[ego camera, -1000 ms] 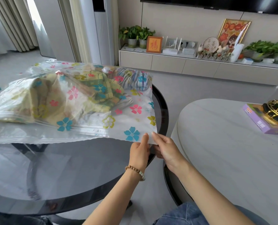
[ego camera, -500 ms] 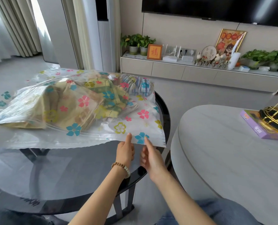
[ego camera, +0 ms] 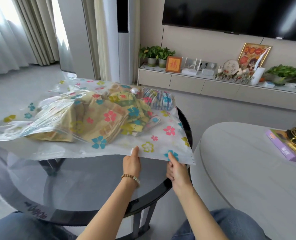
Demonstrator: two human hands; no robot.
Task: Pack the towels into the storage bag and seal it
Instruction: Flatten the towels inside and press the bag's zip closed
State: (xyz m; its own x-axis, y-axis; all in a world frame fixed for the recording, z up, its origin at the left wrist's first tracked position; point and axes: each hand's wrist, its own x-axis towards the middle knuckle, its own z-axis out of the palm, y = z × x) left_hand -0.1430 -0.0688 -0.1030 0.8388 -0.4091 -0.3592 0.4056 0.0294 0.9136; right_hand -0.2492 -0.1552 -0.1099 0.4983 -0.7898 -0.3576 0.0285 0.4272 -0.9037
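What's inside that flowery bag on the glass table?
Through the bag show a beige towel stack, a green patterned towel, a blue-striped towel behind. Whatever lies under them is covered.

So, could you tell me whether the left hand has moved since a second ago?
Yes: the left hand has slid leftward along the edge of the storage bag, away from the right rim of the glass table.

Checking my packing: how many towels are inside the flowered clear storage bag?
3: beige folded towel left, green-yellow checked towel middle, blue-striped towel far right; more may be hidden.
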